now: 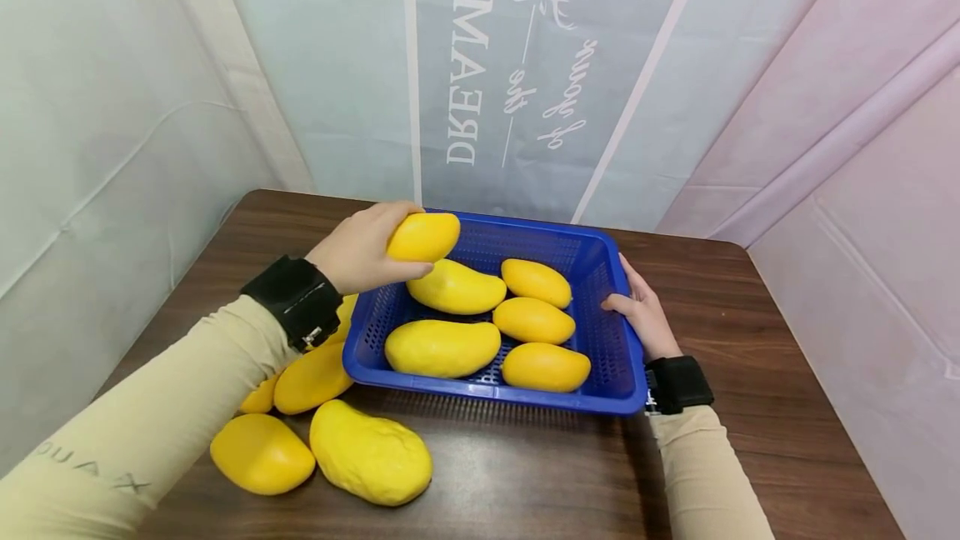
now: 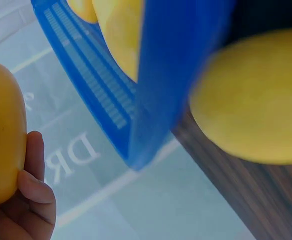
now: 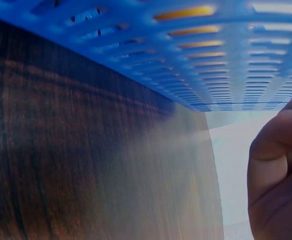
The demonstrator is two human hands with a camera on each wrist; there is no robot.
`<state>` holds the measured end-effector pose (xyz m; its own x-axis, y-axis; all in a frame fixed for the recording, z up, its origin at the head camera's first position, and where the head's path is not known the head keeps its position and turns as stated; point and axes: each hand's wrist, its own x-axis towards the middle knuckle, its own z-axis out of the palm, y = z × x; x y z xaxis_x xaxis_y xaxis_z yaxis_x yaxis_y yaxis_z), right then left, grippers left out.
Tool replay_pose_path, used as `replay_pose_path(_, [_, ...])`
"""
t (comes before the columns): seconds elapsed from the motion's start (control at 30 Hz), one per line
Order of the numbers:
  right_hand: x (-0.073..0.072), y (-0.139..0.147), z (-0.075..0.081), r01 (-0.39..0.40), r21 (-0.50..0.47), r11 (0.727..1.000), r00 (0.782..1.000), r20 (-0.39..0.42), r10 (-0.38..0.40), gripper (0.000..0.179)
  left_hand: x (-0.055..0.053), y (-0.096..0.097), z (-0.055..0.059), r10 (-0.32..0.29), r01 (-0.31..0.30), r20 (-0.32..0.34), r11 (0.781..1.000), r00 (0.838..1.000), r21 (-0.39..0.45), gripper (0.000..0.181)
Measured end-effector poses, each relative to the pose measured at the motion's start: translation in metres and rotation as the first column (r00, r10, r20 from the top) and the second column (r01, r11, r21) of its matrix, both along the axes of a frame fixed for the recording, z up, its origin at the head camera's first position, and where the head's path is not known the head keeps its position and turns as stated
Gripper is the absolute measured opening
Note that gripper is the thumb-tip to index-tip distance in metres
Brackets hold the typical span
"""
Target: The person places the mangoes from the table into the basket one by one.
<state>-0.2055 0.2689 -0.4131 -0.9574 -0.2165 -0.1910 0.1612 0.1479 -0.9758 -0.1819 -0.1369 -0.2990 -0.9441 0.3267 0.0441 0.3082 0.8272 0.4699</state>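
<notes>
My left hand [image 1: 371,248] grips a yellow mango [image 1: 425,237] above the left far corner of a blue plastic basket [image 1: 495,391]. In the left wrist view the same mango [image 2: 3,135] sits against the curled fingers. My right hand [image 1: 641,311] holds the basket's right rim, thumb inside and fingers outside. Inside the basket lie two larger mangoes on the left, one of them a long mango [image 1: 442,348], and three smaller ones on the right, including a middle mango [image 1: 534,321]. The right wrist view shows the slotted basket wall [image 3: 225,65] beside the right hand [image 3: 280,170].
Left of the basket, several mangoes lie on the dark wooden table [image 1: 540,473], among them a lumpy yellow mango [image 1: 371,452] and a rounder mango [image 1: 262,454]. My left forearm partly covers this group. A printed cloth [image 1: 517,65] hangs behind the table.
</notes>
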Motion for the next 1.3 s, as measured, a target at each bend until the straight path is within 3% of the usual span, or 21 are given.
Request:
replay_pose_path(0.23, [-0.002,0.001,0.001,-0.011,-0.020,1.000,1.000,-0.012,0.010,0.083,0.000,0.025,-0.007,-0.057,0.056,0.014,0.998,0.998,0.010,0.068])
replay_pose_path(0.6, [0.000,0.004,-0.001,-0.011,-0.014,1.000,1.000,-0.005,0.011,0.083,-0.004,0.052,-0.023,-0.089,0.088,0.020,0.995,0.996,0.053,0.067])
replay_pose_path(1.3, [-0.002,0.006,-0.006,-0.010,-0.019,1.000,1.000,-0.023,0.009,0.084,-0.012,0.071,-0.048,-0.073,0.073,-0.040,0.997,0.997,-0.006,0.066])
